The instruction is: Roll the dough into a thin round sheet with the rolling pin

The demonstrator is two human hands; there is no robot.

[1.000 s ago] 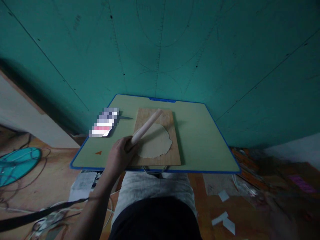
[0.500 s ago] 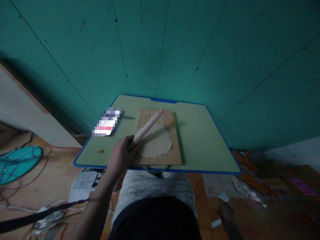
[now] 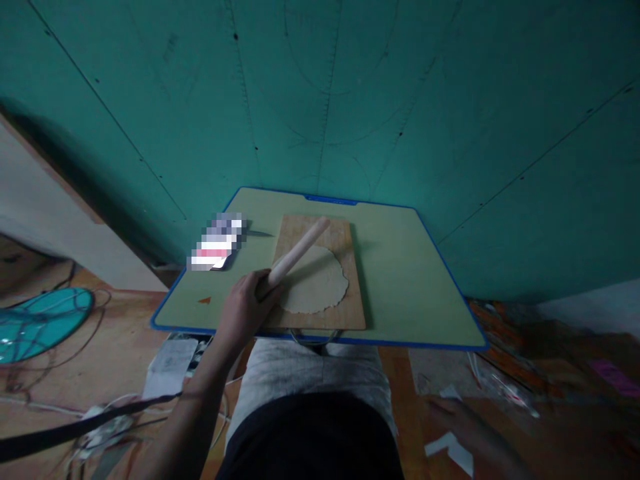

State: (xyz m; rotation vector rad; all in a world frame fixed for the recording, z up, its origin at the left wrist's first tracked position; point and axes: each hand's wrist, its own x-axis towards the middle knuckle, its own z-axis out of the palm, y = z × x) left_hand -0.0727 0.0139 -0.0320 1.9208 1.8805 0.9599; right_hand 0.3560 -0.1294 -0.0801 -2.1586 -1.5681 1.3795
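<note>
My left hand (image 3: 250,300) is wrapped round the near end of a pale wooden rolling pin (image 3: 300,252). The pin slants up to the right, over a flat, uneven-edged sheet of dough (image 3: 317,287). Under the dough is a wooden board (image 3: 345,317), whose near left corner is hidden by my hand. Down at the lower right, off the table, my right hand (image 3: 457,415) is dark and smeared by motion beside white paper pieces (image 3: 459,455) near the floor. Its fingers do not show clearly.
The board lies on a small pale-green table (image 3: 410,287) with a blue rim. A phone (image 3: 217,243), a thin knife-like blade (image 3: 260,233) and a small orange scrap (image 3: 204,301) are left of the board. A green wall (image 3: 320,100) stands behind; cables (image 3: 105,427) lie on the floor.
My right hand has shifted a little to the right, and more white paper shows below it. My left hand and the rolling pin keep their place over the dough.
</note>
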